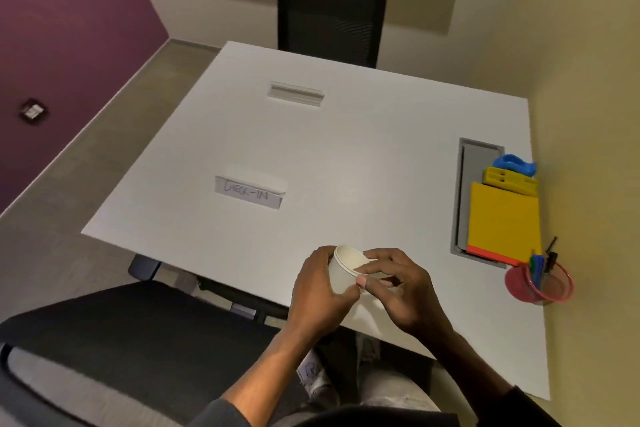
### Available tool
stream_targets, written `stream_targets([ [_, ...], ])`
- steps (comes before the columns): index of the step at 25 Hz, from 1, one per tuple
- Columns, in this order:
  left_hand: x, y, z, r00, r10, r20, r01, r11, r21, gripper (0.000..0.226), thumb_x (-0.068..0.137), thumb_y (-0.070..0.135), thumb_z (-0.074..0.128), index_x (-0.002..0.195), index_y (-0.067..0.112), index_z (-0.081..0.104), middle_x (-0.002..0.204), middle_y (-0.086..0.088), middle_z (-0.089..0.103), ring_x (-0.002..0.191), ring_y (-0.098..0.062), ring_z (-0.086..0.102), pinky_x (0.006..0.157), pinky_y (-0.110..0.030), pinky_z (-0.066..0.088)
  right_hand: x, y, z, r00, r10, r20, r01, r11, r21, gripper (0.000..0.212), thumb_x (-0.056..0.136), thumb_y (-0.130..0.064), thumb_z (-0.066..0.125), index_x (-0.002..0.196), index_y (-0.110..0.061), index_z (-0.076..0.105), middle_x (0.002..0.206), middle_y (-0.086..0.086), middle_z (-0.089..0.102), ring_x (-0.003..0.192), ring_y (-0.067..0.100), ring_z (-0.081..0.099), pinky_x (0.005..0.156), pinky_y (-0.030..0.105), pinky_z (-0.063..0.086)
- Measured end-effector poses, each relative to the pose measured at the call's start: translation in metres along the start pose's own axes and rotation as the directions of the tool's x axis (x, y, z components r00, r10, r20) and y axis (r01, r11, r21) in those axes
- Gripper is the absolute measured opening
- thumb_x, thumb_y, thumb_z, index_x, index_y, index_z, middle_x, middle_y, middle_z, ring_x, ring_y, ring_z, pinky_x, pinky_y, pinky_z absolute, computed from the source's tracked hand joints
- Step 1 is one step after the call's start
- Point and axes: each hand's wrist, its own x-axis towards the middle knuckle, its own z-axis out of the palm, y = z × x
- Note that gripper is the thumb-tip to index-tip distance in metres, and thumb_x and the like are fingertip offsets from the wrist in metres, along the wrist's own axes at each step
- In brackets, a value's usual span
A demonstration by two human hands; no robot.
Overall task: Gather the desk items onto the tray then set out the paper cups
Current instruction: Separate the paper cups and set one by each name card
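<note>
Above the white table's [346, 156] near edge, my left hand [318, 295] grips white paper cups [341, 272] by the side, tilted with the mouth toward the right. My right hand [398, 291] pinches a cup rim with thumb and fingers; I cannot tell how many cups are nested. At the right edge lies a grey tray [479, 156] bearing a yellow notepad [504, 220], a yellow stapler [507, 178] and a blue tape dispenser [516, 163].
A red mesh pen cup [538, 282] with pens stands beside the tray's near end. A folded "CHECK-IN" card [249, 192] sits mid-table, another folded card [296, 94] farther back. Black chairs stand at the far side [330, 14] and near left [131, 340].
</note>
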Motion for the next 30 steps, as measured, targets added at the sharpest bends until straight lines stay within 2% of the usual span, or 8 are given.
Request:
stream_targets([
  [5, -0.001, -0.005, -0.016, 0.996, -0.078, -0.050, 0.078, 0.997, -0.013, 0.058, 0.071, 0.069, 0.079, 0.116, 0.054, 0.046, 0.112, 0.028, 0.059, 0.101, 0.005, 0.058, 0.083, -0.033, 0.059, 0.030, -0.001, 0.012, 0.989, -0.033, 0.144, 0.026, 0.998, 0.051, 0.012, 0.086, -0.015, 0.081, 0.098, -0.014, 0.083, 0.117, -0.001, 0.070, 0.109, 0.010, 0.068, 0.081, 0.032, 0.062],
  [10, 0.008, -0.007, -0.017, 0.989, -0.132, -0.066, 0.129, 0.991, -0.040, 0.054, 0.076, 0.063, 0.077, 0.118, 0.049, 0.047, 0.114, 0.021, 0.060, 0.103, -0.004, 0.060, 0.088, -0.045, 0.059, 0.053, 0.000, 0.014, 0.971, -0.141, 0.193, 0.150, 0.988, -0.035, 0.008, 0.086, -0.012, 0.080, 0.093, -0.011, 0.083, 0.112, 0.004, 0.075, 0.106, 0.017, 0.070, 0.075, 0.033, 0.063],
  [13, 0.013, -0.007, -0.015, 0.981, -0.173, -0.083, 0.168, 0.983, -0.070, 0.060, 0.075, 0.062, 0.079, 0.122, 0.044, 0.048, 0.118, 0.016, 0.060, 0.106, -0.010, 0.060, 0.091, -0.045, 0.059, 0.069, 0.002, 0.012, 0.982, -0.054, 0.183, 0.059, 0.998, -0.020, 0.008, 0.085, -0.011, 0.082, 0.093, -0.010, 0.082, 0.112, 0.004, 0.073, 0.103, 0.020, 0.071, 0.074, 0.034, 0.062],
  [16, 0.017, -0.007, -0.014, 0.974, -0.188, -0.124, 0.177, 0.979, -0.100, 0.061, 0.073, 0.060, 0.081, 0.123, 0.041, 0.050, 0.118, 0.014, 0.062, 0.105, -0.012, 0.061, 0.089, -0.043, 0.061, 0.079, 0.004, 0.013, 0.973, -0.051, 0.225, 0.043, 0.998, 0.039, 0.009, 0.084, -0.011, 0.084, 0.092, -0.008, 0.079, 0.113, 0.004, 0.072, 0.104, 0.021, 0.069, 0.075, 0.034, 0.063],
  [20, 0.019, -0.008, -0.010, 0.979, -0.111, -0.172, 0.096, 0.991, -0.093, 0.066, 0.075, 0.054, 0.084, 0.129, 0.028, 0.055, 0.120, 0.007, 0.066, 0.103, -0.014, 0.064, 0.087, -0.042, 0.061, 0.083, 0.003, 0.020, 0.978, 0.092, 0.189, -0.113, 0.988, 0.104, 0.016, 0.077, -0.021, 0.090, 0.080, -0.016, 0.075, 0.114, -0.008, 0.071, 0.103, 0.010, 0.068, 0.073, 0.025, 0.059],
  [23, 0.019, -0.012, -0.007, 0.976, -0.077, -0.203, 0.069, 0.997, -0.042, 0.069, 0.078, 0.053, 0.086, 0.130, 0.017, 0.059, 0.118, 0.003, 0.068, 0.098, -0.016, 0.065, 0.085, -0.039, 0.062, 0.090, 0.005, 0.023, 0.960, 0.175, 0.219, -0.212, 0.965, 0.156, 0.018, 0.076, -0.025, 0.091, 0.070, -0.023, 0.073, 0.105, -0.017, 0.075, 0.095, 0.007, 0.072, 0.069, 0.020, 0.056],
  [26, 0.018, -0.017, -0.008, 0.965, -0.125, -0.231, 0.117, 0.992, -0.049, 0.072, 0.075, 0.059, 0.087, 0.130, 0.022, 0.060, 0.119, 0.006, 0.069, 0.099, -0.013, 0.067, 0.083, -0.034, 0.064, 0.101, 0.005, 0.026, 0.950, 0.196, 0.242, -0.240, 0.957, 0.165, 0.020, 0.075, -0.027, 0.091, 0.069, -0.024, 0.072, 0.102, -0.017, 0.076, 0.092, 0.007, 0.073, 0.070, 0.024, 0.061],
  [30, 0.013, -0.024, -0.011, 0.934, -0.229, -0.274, 0.202, 0.972, -0.124, 0.073, 0.067, 0.059, 0.089, 0.127, 0.030, 0.058, 0.118, 0.013, 0.067, 0.101, -0.010, 0.066, 0.080, -0.036, 0.064, 0.120, 0.005, 0.032, 0.954, 0.126, 0.273, -0.191, 0.955, 0.225, 0.020, 0.074, -0.025, 0.092, 0.074, -0.024, 0.072, 0.104, -0.010, 0.076, 0.092, 0.008, 0.072, 0.067, 0.017, 0.057],
])
